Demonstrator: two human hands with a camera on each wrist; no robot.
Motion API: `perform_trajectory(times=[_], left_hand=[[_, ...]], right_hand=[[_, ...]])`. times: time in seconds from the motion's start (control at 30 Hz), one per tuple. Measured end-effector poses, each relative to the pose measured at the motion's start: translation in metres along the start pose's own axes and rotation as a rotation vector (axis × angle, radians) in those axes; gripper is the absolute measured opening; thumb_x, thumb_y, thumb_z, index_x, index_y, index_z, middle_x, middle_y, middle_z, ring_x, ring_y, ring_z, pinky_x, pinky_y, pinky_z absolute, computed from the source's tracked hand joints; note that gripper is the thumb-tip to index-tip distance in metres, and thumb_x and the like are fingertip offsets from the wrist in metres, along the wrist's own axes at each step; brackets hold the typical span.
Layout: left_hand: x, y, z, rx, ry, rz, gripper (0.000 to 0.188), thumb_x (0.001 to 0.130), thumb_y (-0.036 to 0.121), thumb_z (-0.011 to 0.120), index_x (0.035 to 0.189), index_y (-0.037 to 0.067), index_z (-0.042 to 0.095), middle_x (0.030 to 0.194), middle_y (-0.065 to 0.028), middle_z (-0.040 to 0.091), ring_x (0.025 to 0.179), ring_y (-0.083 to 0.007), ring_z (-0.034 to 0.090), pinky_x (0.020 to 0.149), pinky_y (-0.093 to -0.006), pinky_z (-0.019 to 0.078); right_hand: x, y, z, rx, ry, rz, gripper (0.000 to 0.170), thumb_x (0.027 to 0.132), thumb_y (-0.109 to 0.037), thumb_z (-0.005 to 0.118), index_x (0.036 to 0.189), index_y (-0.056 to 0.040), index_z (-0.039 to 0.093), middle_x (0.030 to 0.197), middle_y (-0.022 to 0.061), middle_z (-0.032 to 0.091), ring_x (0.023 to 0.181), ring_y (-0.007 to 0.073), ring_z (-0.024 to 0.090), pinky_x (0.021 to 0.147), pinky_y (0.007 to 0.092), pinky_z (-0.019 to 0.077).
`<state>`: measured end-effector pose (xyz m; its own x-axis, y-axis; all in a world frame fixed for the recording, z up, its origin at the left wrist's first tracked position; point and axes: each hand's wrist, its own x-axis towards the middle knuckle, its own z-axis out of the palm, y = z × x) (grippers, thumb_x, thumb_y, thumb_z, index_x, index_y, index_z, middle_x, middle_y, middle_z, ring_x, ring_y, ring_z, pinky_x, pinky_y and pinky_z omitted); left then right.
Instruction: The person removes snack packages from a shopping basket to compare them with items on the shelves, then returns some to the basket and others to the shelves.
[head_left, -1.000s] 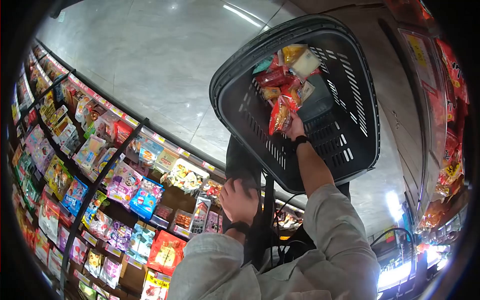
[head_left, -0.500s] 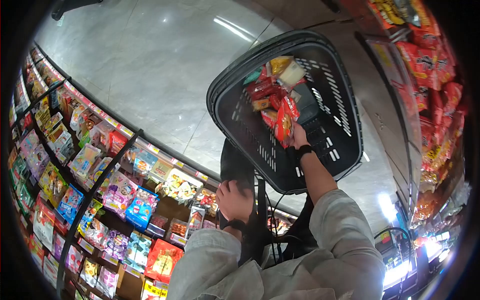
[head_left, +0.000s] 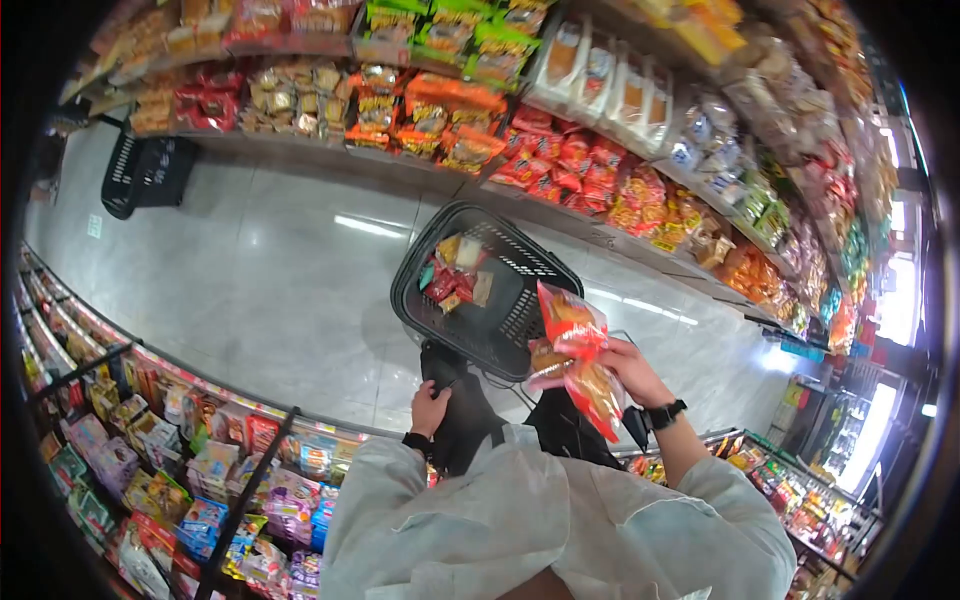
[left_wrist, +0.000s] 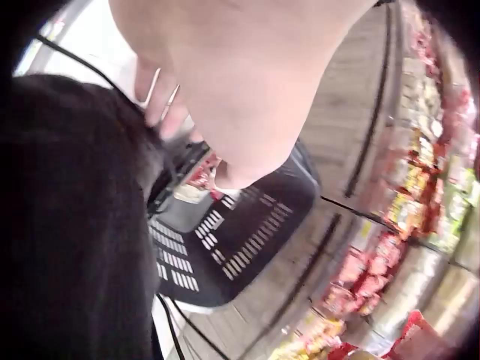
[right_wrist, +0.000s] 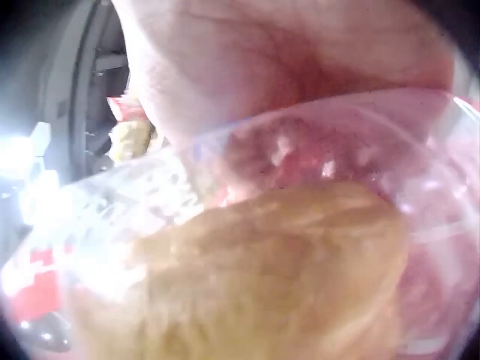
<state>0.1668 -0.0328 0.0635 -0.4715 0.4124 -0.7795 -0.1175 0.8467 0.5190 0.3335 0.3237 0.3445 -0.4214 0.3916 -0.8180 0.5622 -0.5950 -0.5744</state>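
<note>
In the head view my right hand (head_left: 632, 370) grips red-and-clear bread packets (head_left: 573, 325), bunched together and held up beside the basket's near right corner. Brown bread (right_wrist: 262, 270) shows through the clear wrap in the right wrist view, close under the palm. My left hand (head_left: 430, 408) rests by the dark trouser leg (head_left: 462, 410) with loosely bent fingers, and the left wrist view has its fingers (left_wrist: 174, 120) lying along the dark cloth. On the floor in front of the legs stands a black shopping basket (head_left: 520, 240). Red, yellow and white packets (head_left: 445, 285) lie at its left end.
Shelves of bagged snacks (head_left: 575, 160) run along the far side of the aisle. More shelves with hanging packets (head_left: 205, 520) stand close at the left and behind. Another black basket (head_left: 150, 175) sits on the grey tiled floor (head_left: 290, 270) at the far left.
My right hand has lifted the bread packets up out of the basket and drawn them back toward the body. The head view has swung up to the far shelves. The left hand stays by the leg.
</note>
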Motion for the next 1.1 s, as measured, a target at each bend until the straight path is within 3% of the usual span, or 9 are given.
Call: perform_trajectory(times=[0.07,0.1,0.2,0.33,0.43,0.6,0.63,0.9,1.1], left_hand=[[-0.024,0.022,-0.034,-0.406,-0.278,0.036,0.056,0.095,0.039,0.070,0.136,0.003,0.058,0.117,-0.0139,0.070,0.110,-0.0242,0.065,0.097,-0.0352,0.0506],[-0.040,0.050,-0.056,-0.352,-0.345,0.101,0.047,0.102,0.036,0.063,0.135,0.003,0.058,0.118,-0.0081,0.068,0.108,-0.0158,0.063,0.093,-0.0293,0.0500],[-0.105,0.143,-0.115,-0.465,-0.467,0.233,0.047,0.106,0.037,0.057,0.140,0.005,0.054,0.121,-0.0081,0.067,0.111,-0.0158,0.063,0.096,-0.0320,0.0506],[-0.182,0.230,-0.151,-0.684,-0.737,0.300,0.057,0.109,0.047,0.041,0.149,0.007,0.047,0.135,-0.0125,0.062,0.125,-0.0207,0.059,0.107,-0.0374,0.0471],[-0.234,0.242,-0.151,-0.607,-0.918,0.322,0.064,0.109,0.052,0.036,0.154,0.006,0.043,0.141,-0.0143,0.059,0.130,-0.0227,0.057,0.112,-0.0381,0.0443],[-0.290,0.196,-0.134,-0.485,-0.888,0.443,0.068,0.108,0.046,0.048,0.157,0.001,0.035,0.153,-0.0141,0.048,0.142,-0.0224,0.047,0.118,-0.0379,0.0375],[-0.312,0.191,-0.132,-0.511,-0.838,0.304,0.067,0.107,0.041,0.052,0.156,-0.002,0.034,0.157,-0.0134,0.044,0.145,-0.0223,0.043,0.120,-0.0394,0.0351],[-0.359,0.107,-0.102,-0.912,-0.705,0.255,0.052,0.109,0.032,0.049,0.149,0.000,0.044,0.146,-0.0105,0.054,0.136,-0.0190,0.051,0.115,-0.0357,0.0395],[-0.355,0.068,-0.119,-1.008,-0.631,0.337,0.049,0.104,0.020,0.055,0.148,0.000,0.044,0.144,-0.0104,0.056,0.133,-0.0188,0.053,0.112,-0.0348,0.0413]], right_hand=[[-0.065,-0.021,0.011,-0.211,-0.040,-0.119,0.025,0.098,-0.009,0.058,0.119,-0.0020,0.070,0.107,0.0007,0.071,0.093,0.0096,0.064,0.086,0.0281,0.0510],[-0.095,-0.036,0.021,-0.272,-0.054,-0.059,0.023,0.096,-0.007,0.059,0.117,-0.0026,0.069,0.102,0.0014,0.070,0.091,0.0113,0.062,0.084,0.0290,0.0500],[-0.143,-0.021,0.043,-0.402,-0.118,-0.430,0.023,0.095,-0.007,0.061,0.117,-0.0022,0.069,0.100,-0.0002,0.065,0.085,0.0065,0.057,0.074,0.0241,0.0475],[-0.173,-0.008,0.071,-0.611,-0.329,-0.668,0.026,0.088,-0.003,0.063,0.114,-0.0019,0.067,0.104,0.0147,0.065,0.097,0.0321,0.064,0.086,0.0390,0.0512],[-0.198,0.014,0.085,-0.629,-0.436,-0.682,0.021,0.089,-0.006,0.061,0.108,-0.0010,0.065,0.104,0.0159,0.065,0.100,0.0354,0.063,0.087,0.0424,0.0509],[-0.209,0.053,0.069,-0.643,-0.491,-0.786,0.020,0.088,-0.007,0.061,0.106,-0.0007,0.064,0.105,0.0167,0.065,0.103,0.0362,0.063,0.089,0.0426,0.0512],[-0.212,0.059,0.069,-0.636,-0.508,-0.780,0.020,0.088,-0.007,0.061,0.107,-0.0007,0.064,0.107,0.0167,0.066,0.104,0.0360,0.063,0.091,0.0424,0.0507],[-0.221,0.097,0.088,-0.576,-0.643,-0.765,0.023,0.089,-0.008,0.061,0.110,-0.0015,0.065,0.125,0.0163,0.065,0.119,0.0337,0.060,0.100,0.0396,0.0463],[-0.214,0.094,0.120,-0.678,-0.637,-0.638,0.030,0.088,-0.010,0.064,0.118,-0.0044,0.063,0.114,0.0121,0.068,0.112,0.0281,0.063,0.096,0.0368,0.0465]])
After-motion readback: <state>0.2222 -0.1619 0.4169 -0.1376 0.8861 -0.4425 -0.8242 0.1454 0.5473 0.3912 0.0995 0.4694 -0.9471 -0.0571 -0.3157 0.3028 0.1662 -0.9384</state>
